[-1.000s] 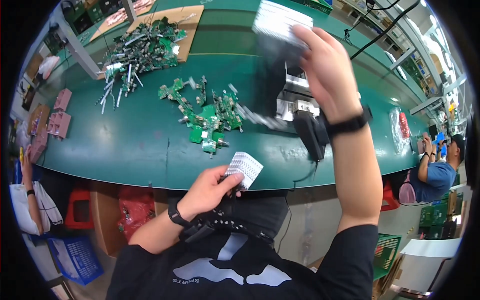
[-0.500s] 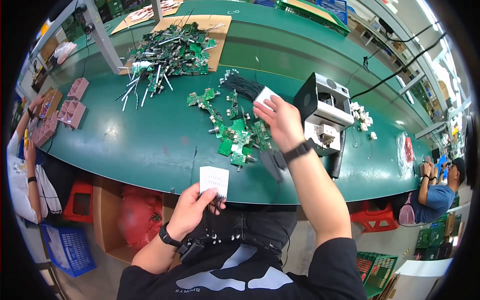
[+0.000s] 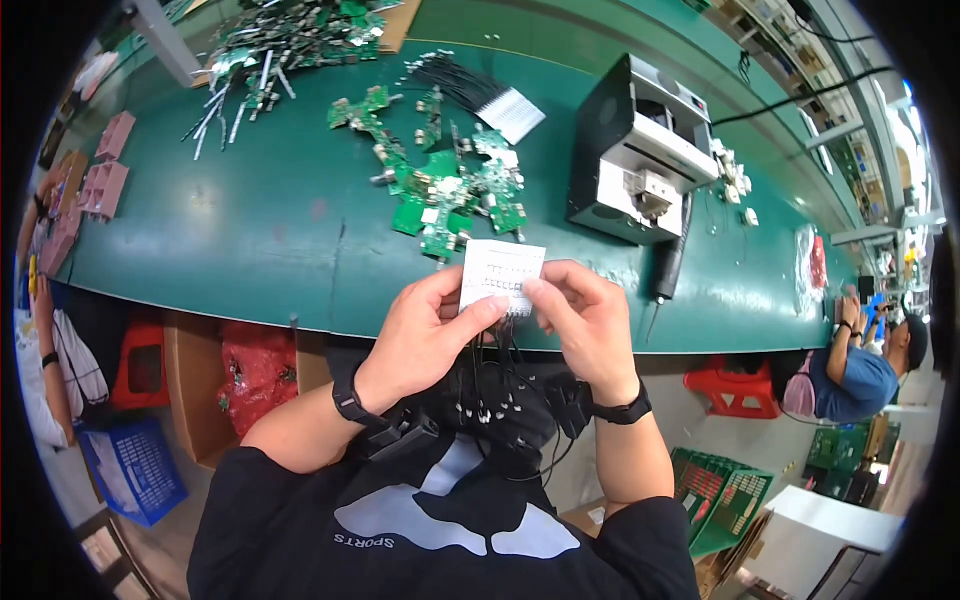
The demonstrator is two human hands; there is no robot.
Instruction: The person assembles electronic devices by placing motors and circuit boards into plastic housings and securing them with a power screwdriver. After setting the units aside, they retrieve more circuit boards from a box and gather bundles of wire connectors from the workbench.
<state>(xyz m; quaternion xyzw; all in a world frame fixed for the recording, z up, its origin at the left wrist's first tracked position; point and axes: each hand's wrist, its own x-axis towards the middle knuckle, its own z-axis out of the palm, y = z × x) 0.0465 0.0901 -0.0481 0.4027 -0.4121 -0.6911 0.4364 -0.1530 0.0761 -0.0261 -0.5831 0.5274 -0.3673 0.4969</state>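
Note:
A white card with black wires is pinched between both my hands just in front of the table's front edge. My left hand grips its left side, thumb on the face. On the other side, my right hand has thumb and fingertips closed on the right edge. Thin black leads hang below the card and end in small pale connectors. Beyond my hands lies a loose cluster of green circuit boards. Another white card with a bundle of black wires rests behind those boards.
A black and white bench machine stands right of the boards, with a black-handled tool beside it. A heap of circuit boards lies at the far left. Pink bins sit near a co-worker; another person works at right.
My right hand has come back from near the far wire bundle to the card in my left hand. The card is now higher and held by both hands. The view has shifted.

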